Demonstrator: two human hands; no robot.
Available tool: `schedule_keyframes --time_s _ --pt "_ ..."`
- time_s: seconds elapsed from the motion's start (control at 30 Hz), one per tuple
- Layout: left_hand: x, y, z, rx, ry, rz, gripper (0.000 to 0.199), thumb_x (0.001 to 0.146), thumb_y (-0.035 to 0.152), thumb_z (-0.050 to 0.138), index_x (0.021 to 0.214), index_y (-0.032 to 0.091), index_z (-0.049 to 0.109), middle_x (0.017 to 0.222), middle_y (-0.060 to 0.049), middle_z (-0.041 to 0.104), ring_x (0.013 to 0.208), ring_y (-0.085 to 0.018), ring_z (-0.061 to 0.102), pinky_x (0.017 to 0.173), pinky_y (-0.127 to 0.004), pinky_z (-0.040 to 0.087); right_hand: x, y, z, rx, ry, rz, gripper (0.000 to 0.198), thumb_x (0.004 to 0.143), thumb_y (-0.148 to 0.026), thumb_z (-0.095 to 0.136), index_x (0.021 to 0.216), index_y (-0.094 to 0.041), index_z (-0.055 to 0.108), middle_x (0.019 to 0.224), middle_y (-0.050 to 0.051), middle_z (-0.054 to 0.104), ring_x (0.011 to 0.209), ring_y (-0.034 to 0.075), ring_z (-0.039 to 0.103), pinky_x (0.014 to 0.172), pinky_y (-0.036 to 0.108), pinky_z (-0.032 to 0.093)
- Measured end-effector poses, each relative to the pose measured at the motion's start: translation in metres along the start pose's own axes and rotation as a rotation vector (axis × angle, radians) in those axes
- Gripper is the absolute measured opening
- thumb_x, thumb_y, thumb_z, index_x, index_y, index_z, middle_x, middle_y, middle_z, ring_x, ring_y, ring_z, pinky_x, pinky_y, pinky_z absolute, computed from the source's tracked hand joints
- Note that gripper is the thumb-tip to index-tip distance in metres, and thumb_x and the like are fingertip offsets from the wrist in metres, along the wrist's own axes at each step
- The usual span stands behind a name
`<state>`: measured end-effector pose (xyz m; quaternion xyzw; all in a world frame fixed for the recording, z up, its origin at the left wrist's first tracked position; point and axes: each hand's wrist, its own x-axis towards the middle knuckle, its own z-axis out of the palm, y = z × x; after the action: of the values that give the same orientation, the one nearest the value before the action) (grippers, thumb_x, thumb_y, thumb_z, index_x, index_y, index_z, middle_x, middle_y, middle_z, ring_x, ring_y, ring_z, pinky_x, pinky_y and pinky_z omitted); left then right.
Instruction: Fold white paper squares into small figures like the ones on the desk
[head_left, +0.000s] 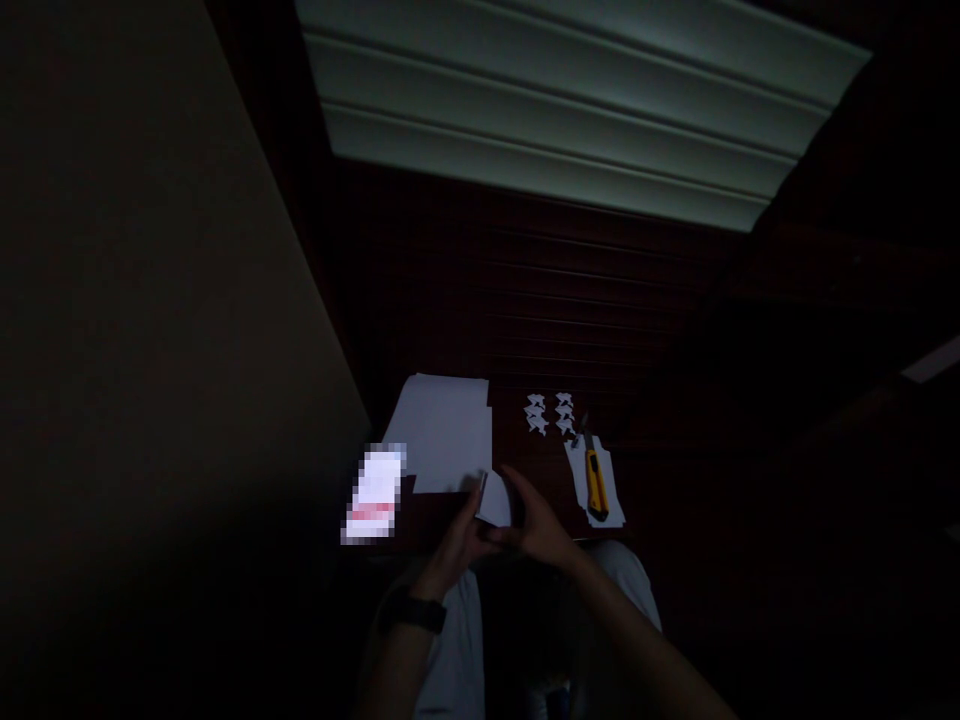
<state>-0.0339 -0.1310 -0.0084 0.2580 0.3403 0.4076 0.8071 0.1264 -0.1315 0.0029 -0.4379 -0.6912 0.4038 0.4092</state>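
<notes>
Between my two hands is a small piece of white paper [496,501], bent or folded, held just over the table's near edge. My left hand [463,540], with a dark band on its wrist, is closed on the paper's left side. From the right, my right hand [534,522] grips the same paper with its thumb low and its fingers at the far side. Larger white sheets [448,430] lie just beyond my left hand. To the right of my right hand, a yellow utility knife [595,484] rests on a small stack of cut paper [613,487].
Several small folded paper shapes [535,412] stand in two columns at the back of the dark table. A bright pixelated rectangle [375,492] is at the left. A wall [187,300] rises on the left, pale slats [562,110] beyond. The room is dim.
</notes>
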Motion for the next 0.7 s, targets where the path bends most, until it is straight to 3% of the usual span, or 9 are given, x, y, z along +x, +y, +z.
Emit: schedule_keyframes --time_s 0.1,0.23,0.5,0.7 --pt "-0.003 0.001 0.002 -0.139 -0.081 0.011 0.046 0.083 0.049 0.051 0.116 0.017 0.057 0.093 -0.011 0.067 0.080 -0.022 0.063 0.070 -0.035 0.048 0.001 -0.001 0.004 0.140 -0.005 -0.007 0.094 0.060 -0.023 0.079 0.139 -0.025 0.029 0.141 0.008 0.037 0.129 0.026 0.034 0.107 0.042 0.024" --pt "0.001 0.001 -0.003 -0.244 -0.094 0.018 0.039 0.085 0.045 0.051 0.107 0.014 0.060 0.095 -0.012 0.066 0.082 -0.023 0.062 0.073 -0.036 0.049 0.001 0.002 0.007 0.342 -0.008 0.007 0.093 0.061 -0.023 0.079 0.139 -0.026 0.029 0.137 0.008 0.042 0.127 0.025 0.037 0.106 0.042 0.025" --pt "-0.002 0.007 0.002 -0.274 -0.115 0.016 0.039 0.087 0.036 0.050 0.120 0.016 0.053 0.110 -0.014 0.063 0.099 -0.027 0.059 0.084 -0.044 0.046 -0.001 0.006 0.013 0.710 0.034 0.125 0.086 0.061 -0.020 0.078 0.135 -0.029 0.035 0.133 0.007 0.048 0.117 0.026 0.048 0.100 0.046 0.033" --pt "-0.004 0.007 0.000 -0.344 -0.128 0.007 0.032 0.086 0.032 0.051 0.114 0.017 0.056 0.111 -0.013 0.063 0.101 -0.029 0.060 0.092 -0.052 0.041 -0.006 -0.002 0.019 0.910 0.100 0.226 0.076 0.065 -0.015 0.073 0.132 -0.028 0.038 0.131 0.004 0.051 0.118 0.024 0.047 0.101 0.042 0.033"
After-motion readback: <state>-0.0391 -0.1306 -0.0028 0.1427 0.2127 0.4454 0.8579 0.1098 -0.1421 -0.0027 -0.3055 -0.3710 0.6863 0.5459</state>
